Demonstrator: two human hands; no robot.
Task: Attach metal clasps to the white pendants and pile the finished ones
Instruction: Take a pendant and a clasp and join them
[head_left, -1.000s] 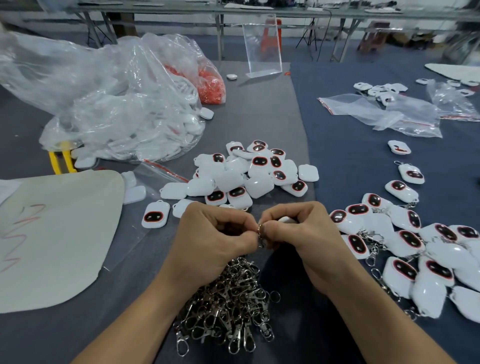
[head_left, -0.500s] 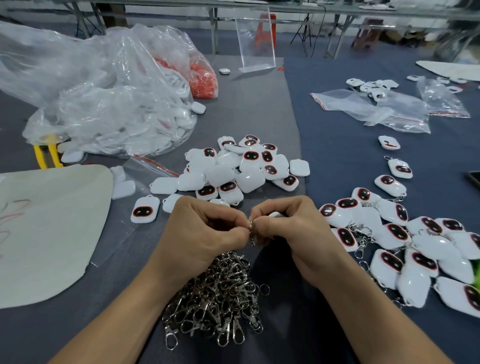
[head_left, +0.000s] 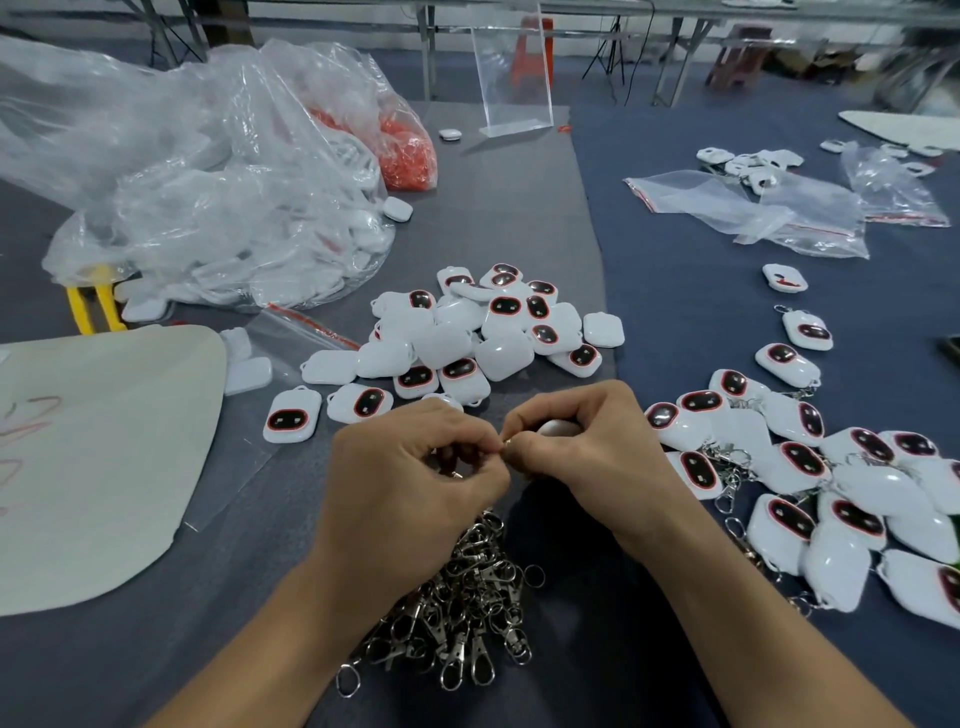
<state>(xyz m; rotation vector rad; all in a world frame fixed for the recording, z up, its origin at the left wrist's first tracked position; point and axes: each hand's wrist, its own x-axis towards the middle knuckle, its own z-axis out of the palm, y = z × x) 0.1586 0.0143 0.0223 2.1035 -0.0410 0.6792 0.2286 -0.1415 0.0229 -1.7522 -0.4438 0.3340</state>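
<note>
On our grey worktop (head_left: 519, 208), finished pendants (head_left: 831, 493) pile right of the clasp heap (head_left: 457, 613); bare pendants (head_left: 467, 332) wait behind it. Our fingers (head_left: 483, 441) pinch clasp (head_left: 506, 441) and pendant (head_left: 558, 428).

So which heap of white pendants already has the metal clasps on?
The heap on the blue cloth, right of the right hand: silver clasps and rings poke out between its pendants. The middle heap shows none.

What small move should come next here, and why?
Probably twist the ring of the metal clasp onto the white pendant: the left hand pinches the clasp, the right hand grips the pendant, fingertips meeting, and it is not yet on the finished pile.
</note>
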